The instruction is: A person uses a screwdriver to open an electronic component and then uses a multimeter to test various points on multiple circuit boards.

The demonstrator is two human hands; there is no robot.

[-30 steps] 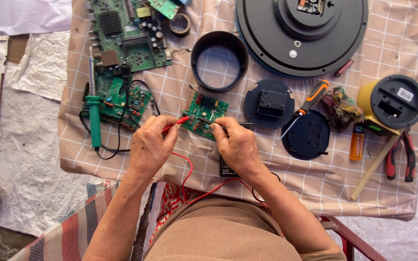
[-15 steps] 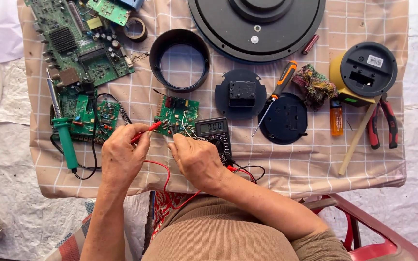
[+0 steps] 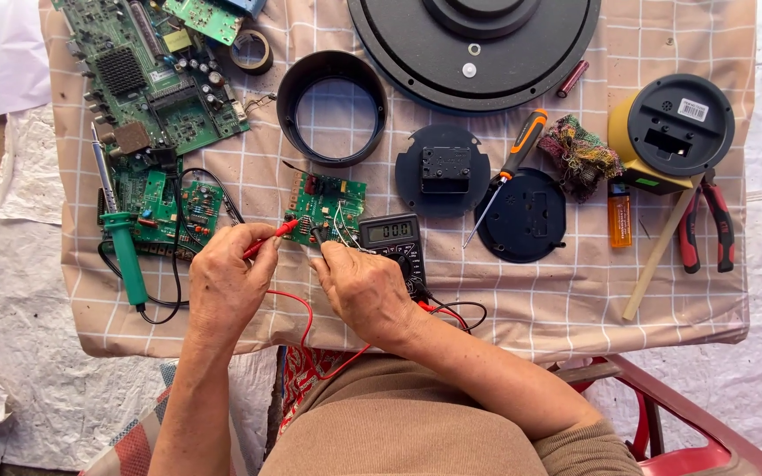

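Two hands are working over a small green circuit board (image 3: 326, 208) lying on the checked tablecloth (image 3: 575, 308). The left hand (image 3: 227, 286) is pinching a red probe (image 3: 271, 238) between thumb and fingers, its tip pointing at the board's lower left edge. The right hand (image 3: 365, 289) is closing its fingers around a black probe (image 3: 317, 236), whose tip is touching the board near its lower middle. Just right of the board a multimeter (image 3: 392, 238) is lying, partly covered by the right hand, with red leads (image 3: 306, 330) trailing off the table edge. A green-handled soldering iron (image 3: 121, 251) is resting left of the hands, across another green board (image 3: 165, 207). A black ring (image 3: 332, 107) and an orange-handled screwdriver (image 3: 509, 167) are lying farther out.
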